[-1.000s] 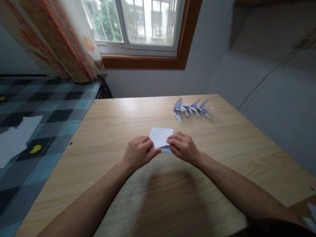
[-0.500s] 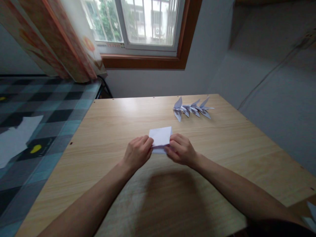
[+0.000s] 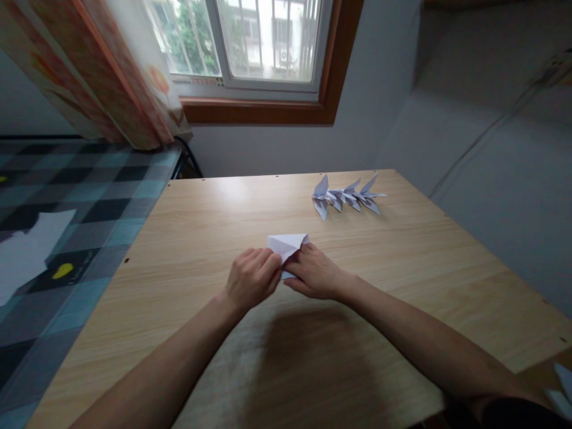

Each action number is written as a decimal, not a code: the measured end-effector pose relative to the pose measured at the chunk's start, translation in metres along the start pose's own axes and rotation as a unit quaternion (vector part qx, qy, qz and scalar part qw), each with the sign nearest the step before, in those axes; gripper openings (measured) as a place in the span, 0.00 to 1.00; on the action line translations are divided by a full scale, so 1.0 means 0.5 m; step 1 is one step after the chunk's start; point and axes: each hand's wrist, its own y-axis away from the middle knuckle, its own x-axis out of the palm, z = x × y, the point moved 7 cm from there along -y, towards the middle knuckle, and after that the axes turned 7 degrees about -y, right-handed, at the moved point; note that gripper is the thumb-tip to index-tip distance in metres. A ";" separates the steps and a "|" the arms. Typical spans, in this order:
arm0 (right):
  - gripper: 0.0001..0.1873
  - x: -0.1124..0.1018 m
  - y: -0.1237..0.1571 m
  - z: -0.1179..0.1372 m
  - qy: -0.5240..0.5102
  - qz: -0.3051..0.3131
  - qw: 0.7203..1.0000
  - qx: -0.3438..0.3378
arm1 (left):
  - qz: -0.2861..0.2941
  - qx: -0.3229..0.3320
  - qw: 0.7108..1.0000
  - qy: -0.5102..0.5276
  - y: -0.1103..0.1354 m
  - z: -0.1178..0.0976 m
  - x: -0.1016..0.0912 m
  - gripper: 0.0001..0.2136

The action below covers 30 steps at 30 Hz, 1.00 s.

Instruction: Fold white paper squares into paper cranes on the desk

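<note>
A small white folded paper [image 3: 286,245] lies on the wooden table [image 3: 402,268] in front of me. My left hand [image 3: 251,277] is curled, its fingertips pinching the paper's near left edge. My right hand [image 3: 313,274] presses on the paper's right side with its fingers together, covering the near part. Only the far triangular part of the paper shows between the two hands.
A row of folded white paper cranes [image 3: 346,195] lies at the table's far right. A checked bed cover [image 3: 67,226] with a white sheet [image 3: 27,250] on it is to the left. A window and curtain [image 3: 111,71] stand behind; a grey wall runs along the right.
The paper's far flap has been folded over, so its shape went from a square to a triangle. My right hand slid left over the paper, closer to my left hand.
</note>
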 end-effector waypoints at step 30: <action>0.11 -0.025 0.022 -0.025 -0.012 -0.080 0.997 0.016 | 0.090 -0.023 0.991 -0.098 -0.006 0.013 0.002 0.09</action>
